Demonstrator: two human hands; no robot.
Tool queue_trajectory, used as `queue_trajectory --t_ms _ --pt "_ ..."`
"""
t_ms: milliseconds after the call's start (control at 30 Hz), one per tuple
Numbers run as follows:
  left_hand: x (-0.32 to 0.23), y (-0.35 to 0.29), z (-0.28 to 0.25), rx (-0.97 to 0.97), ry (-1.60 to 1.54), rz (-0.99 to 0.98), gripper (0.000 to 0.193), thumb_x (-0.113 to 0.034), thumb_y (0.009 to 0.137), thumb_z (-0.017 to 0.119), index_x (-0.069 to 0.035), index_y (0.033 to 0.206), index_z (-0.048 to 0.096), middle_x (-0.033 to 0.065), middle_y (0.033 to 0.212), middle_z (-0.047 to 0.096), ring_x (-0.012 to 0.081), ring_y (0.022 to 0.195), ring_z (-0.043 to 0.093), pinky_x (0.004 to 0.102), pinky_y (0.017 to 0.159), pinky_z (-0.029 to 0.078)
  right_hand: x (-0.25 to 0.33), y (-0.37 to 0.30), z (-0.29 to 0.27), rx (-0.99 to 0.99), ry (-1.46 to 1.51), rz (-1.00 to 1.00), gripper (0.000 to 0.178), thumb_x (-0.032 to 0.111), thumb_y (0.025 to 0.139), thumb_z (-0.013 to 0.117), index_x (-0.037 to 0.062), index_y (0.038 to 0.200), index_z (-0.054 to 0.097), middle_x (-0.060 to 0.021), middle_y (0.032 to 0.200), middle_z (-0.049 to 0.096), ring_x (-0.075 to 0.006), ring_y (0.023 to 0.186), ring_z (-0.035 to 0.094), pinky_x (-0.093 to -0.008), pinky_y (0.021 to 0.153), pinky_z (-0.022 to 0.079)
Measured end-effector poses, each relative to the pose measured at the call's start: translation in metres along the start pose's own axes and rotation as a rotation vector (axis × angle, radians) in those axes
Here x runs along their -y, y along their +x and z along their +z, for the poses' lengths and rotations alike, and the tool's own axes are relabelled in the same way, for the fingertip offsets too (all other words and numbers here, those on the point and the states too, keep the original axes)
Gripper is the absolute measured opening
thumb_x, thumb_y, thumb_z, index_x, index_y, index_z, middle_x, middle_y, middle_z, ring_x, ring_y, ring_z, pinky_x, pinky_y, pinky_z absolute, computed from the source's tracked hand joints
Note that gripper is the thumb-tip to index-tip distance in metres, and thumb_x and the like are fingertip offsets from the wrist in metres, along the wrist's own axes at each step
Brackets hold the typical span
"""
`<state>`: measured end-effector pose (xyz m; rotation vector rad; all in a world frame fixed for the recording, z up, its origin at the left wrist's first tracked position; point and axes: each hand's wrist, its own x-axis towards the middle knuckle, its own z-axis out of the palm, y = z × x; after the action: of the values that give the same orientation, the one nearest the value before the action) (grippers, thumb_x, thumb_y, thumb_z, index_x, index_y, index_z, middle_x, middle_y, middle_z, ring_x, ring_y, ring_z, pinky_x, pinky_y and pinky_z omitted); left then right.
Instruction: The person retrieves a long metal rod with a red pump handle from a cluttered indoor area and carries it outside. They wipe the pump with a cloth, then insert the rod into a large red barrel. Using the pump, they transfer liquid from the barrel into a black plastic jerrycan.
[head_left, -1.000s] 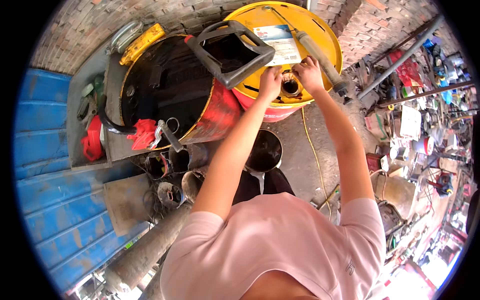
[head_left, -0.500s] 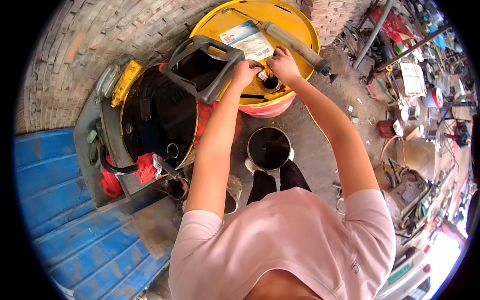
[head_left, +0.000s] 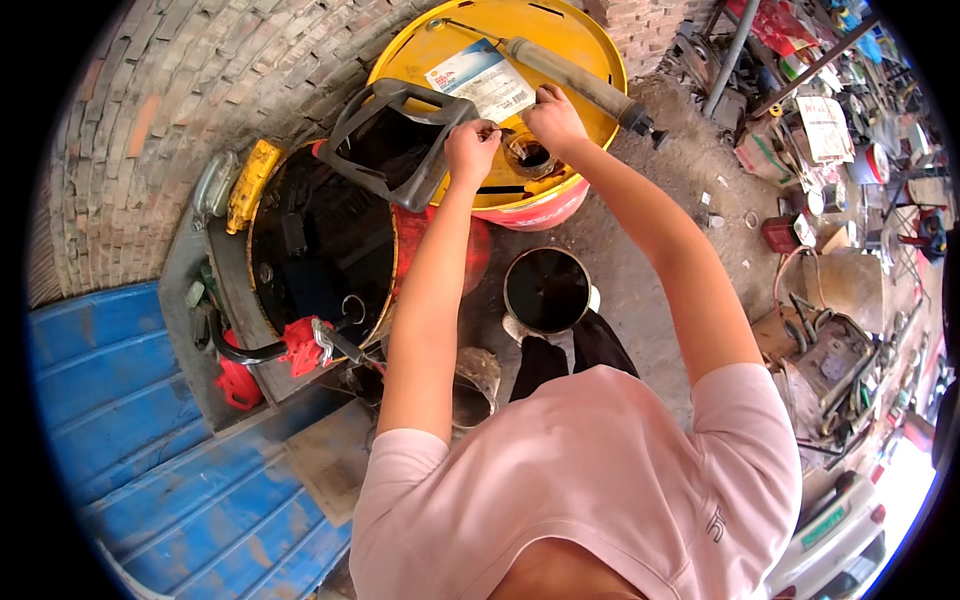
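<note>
Both arms reach forward over a yellow drum lid (head_left: 590,45) with a dark, oily round opening (head_left: 533,156) near its front edge. Just left of the opening is my left hand (head_left: 472,152), thumb and fingers pinched; a small dark bit shows at the fingertips, too small to name. My right hand (head_left: 556,122) is at the opening's far right, its fingers curled together and whatever they hold hidden. Beyond the hands, a blue-and-white sheet (head_left: 484,80) and a long grease gun (head_left: 570,72) lie on the lid. A black oil-jug-like frame (head_left: 405,180) leans by my left wrist.
A bucket of dark liquid (head_left: 547,290) stands between my feet and the drum. On the left are an open drum of dark oil (head_left: 320,225), a red pump nozzle (head_left: 303,345) and blue metal sheeting (head_left: 120,380). Cluttered tools and boxes (head_left: 825,370) line the right.
The view has shifted slightly. My left hand has drawn a little left, away from the opening, showing more of its rim. My right hand stays close to the opening, fingers still curled.
</note>
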<state>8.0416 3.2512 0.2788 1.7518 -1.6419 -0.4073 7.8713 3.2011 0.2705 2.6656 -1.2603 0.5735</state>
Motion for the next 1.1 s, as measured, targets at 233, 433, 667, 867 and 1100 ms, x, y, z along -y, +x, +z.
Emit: queue_trajectory --t_ms 233,433,667,867,1100 --pt "-0.022 -0.005 -0.023 -0.094 -0.554 -0.201 0.012 -0.008 0.076 0.067 0.001 0.084 0.065 0.0024 0.075 0.064 0.0084 0.069 0.058 0.0232 0.066 0.046 -0.004 -0.008 -0.025 0.005 0.156 0.22 0.018 0.015 0.07 0.059 0.01 0.086 0.064 -0.0096 0.088 0.064 -0.0248 0.107 0.049 -0.0399 0.103 0.028" --pt "-0.118 -0.054 -0.011 -0.003 -0.796 -0.171 0.008 -0.002 0.079 0.064 0.0 0.086 0.063 0.0026 0.081 0.063 0.0089 0.071 0.057 0.0227 0.067 0.046 -0.014 -0.105 -0.091 -0.469 0.381 0.648 0.035 0.019 0.073 0.067 0.007 0.105 0.06 -0.0107 0.098 0.062 -0.0305 0.099 0.051 -0.0409 0.091 0.037" --pt "-0.165 -0.16 0.085 0.891 -0.157 0.157 0.073 -0.022 0.068 0.074 -0.004 0.13 0.039 0.025 0.124 0.047 0.034 0.114 0.048 0.0398 0.096 0.038 -0.034 -0.303 -0.164 -0.549 0.2 1.23 0.034 0.017 0.076 0.067 -0.0017 0.104 0.061 -0.0182 0.103 0.063 -0.0328 0.096 0.058 -0.0388 0.087 0.042" --pt "-0.163 -0.164 0.04 0.661 -0.699 -0.126 0.05 -0.026 0.08 0.066 -0.002 0.12 0.049 0.0185 0.112 0.056 0.0242 0.099 0.058 0.0342 0.081 0.048 -0.024 -0.353 -0.177 -0.427 0.242 1.264 0.04 0.024 0.082 0.064 -0.0036 0.111 0.057 -0.0197 0.109 0.06 -0.0306 0.097 0.058 -0.038 0.087 0.043" --pt "-0.186 -0.19 -0.161 -0.242 -0.335 0.239 0.044 -0.013 0.075 0.065 -0.002 0.115 0.049 0.0165 0.114 0.05 0.0325 0.111 0.048 0.0385 0.093 0.039 0.036 -0.234 -0.134 -0.26 0.826 0.873 0.033 0.012 0.086 0.06 -0.0035 0.115 0.055 -0.015 0.106 0.061 -0.0197 0.094 0.059 -0.0308 0.082 0.046"
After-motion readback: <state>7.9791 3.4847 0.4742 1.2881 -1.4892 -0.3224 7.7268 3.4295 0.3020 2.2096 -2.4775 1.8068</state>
